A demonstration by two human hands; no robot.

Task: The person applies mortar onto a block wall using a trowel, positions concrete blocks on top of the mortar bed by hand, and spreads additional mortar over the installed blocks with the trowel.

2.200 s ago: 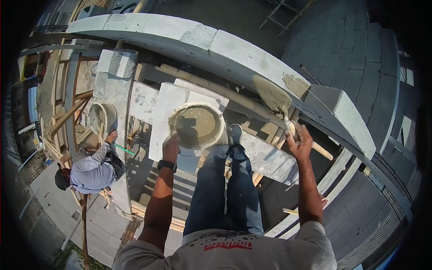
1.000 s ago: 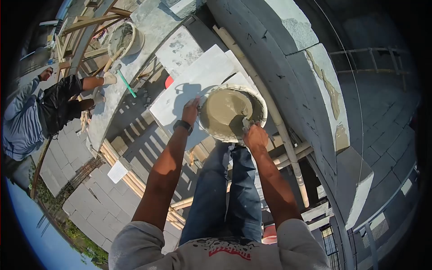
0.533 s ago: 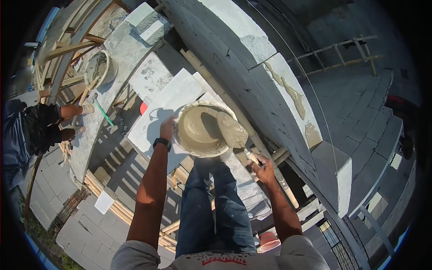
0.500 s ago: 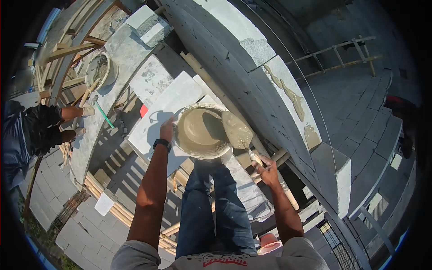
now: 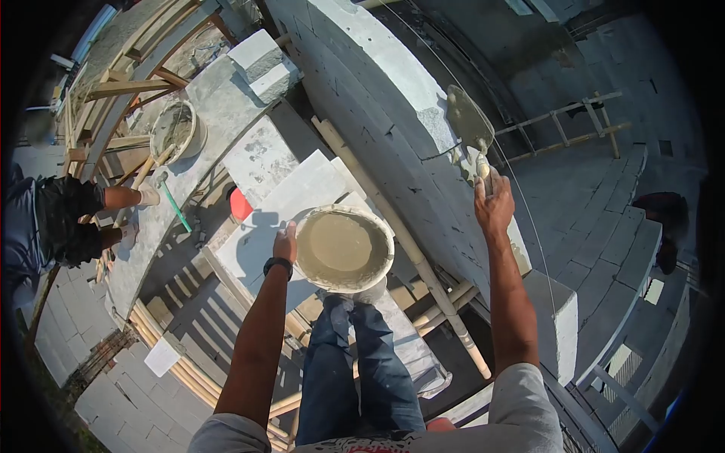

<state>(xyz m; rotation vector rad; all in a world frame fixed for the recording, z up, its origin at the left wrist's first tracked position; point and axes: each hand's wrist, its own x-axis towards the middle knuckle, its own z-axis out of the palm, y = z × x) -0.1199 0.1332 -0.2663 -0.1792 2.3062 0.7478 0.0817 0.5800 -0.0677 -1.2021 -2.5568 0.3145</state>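
Right hand (image 5: 495, 200) clenched round trowel (image 5: 469, 121) at block wall (image 5: 396, 147), left hand (image 5: 285, 243) pinching bucket (image 5: 346, 288) rim; slipping grip could spill mortar (image 5: 343, 243)

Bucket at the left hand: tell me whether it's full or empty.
Partly full: mortar lies in the bucket, its surface below the rim; depth I cannot tell.

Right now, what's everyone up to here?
One person's left hand is at the rim of a bucket of what looks like wet cement. Their right hand holds a trowel at the top of a block wall. Another person, partly out of view, stands off left near a second bucket.
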